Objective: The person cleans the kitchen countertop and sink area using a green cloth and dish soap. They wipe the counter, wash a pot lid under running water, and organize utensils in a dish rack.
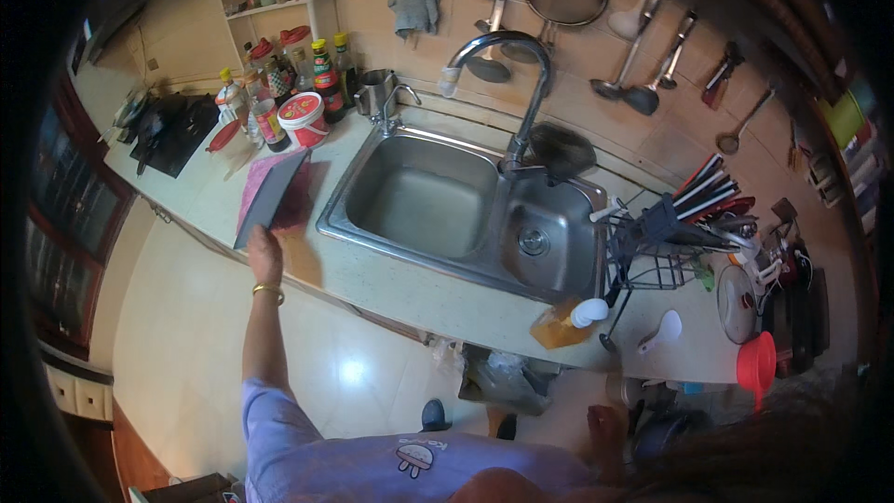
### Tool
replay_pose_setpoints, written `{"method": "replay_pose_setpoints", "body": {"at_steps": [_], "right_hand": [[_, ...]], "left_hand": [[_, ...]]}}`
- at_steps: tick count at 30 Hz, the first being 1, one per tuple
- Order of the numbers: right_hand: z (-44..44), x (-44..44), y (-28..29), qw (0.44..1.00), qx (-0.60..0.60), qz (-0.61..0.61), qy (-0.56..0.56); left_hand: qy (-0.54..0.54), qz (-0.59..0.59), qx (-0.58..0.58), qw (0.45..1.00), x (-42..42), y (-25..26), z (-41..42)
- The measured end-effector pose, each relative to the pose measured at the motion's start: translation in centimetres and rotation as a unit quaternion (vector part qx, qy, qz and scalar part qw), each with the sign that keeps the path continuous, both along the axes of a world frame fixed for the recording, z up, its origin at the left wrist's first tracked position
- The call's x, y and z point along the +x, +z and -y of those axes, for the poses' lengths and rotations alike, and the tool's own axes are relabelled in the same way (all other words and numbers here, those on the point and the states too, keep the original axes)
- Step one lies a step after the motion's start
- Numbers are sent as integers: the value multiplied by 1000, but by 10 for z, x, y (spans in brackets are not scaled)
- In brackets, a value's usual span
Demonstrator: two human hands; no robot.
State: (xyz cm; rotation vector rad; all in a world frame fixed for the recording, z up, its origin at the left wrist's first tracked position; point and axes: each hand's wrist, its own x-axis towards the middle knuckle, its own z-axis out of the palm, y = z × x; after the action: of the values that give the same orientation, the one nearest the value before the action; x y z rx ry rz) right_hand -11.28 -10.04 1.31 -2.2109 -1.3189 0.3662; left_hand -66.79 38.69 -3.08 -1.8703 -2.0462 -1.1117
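My left hand (265, 255), with a gold bangle at the wrist, grips the lower end of a thin grey board (269, 199). The board is tilted over a pink cloth (290, 202) on the white countertop (335, 265), left of the sink. Whether board and cloth touch is unclear. What looks like my right hand (606, 426) is low near my body, below the counter's front edge, dim and blurred; its fingers cannot be made out. Between the two hands lies the steel double-bowl sink (426, 206), with a tall curved faucet (538, 84) behind it.
Sauce bottles (325, 77) and a red-and-white tub (302, 115) stand behind the cloth. A black dish rack (649, 223) holds utensils right of the sink. A brown-yellow bottle (562, 325) with a white top lies near the front edge. A red dipper (756, 361) sits far right.
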Motion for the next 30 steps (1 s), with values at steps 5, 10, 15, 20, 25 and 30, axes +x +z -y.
{"method": "replay_pose_setpoints", "body": {"at_steps": [5,10,15,20,25,30], "right_hand": [[-9,21,-6,999,23,1,42],[-24,41,10,988,67,-121,69],[-6,83,16,979,118,-144,81],[15,119,36,950,183,-245,70],[42,148,76,888,232,-394,56],[65,158,70,789,239,-566,20]], "left_hand": [[-51,35,82,995,-5,56,64],[-114,157,30,981,10,129,199],[-110,185,72,974,92,212,303],[-223,136,79,962,207,265,375],[-466,229,-5,854,332,254,404],[-595,75,-94,795,436,209,420]]}}
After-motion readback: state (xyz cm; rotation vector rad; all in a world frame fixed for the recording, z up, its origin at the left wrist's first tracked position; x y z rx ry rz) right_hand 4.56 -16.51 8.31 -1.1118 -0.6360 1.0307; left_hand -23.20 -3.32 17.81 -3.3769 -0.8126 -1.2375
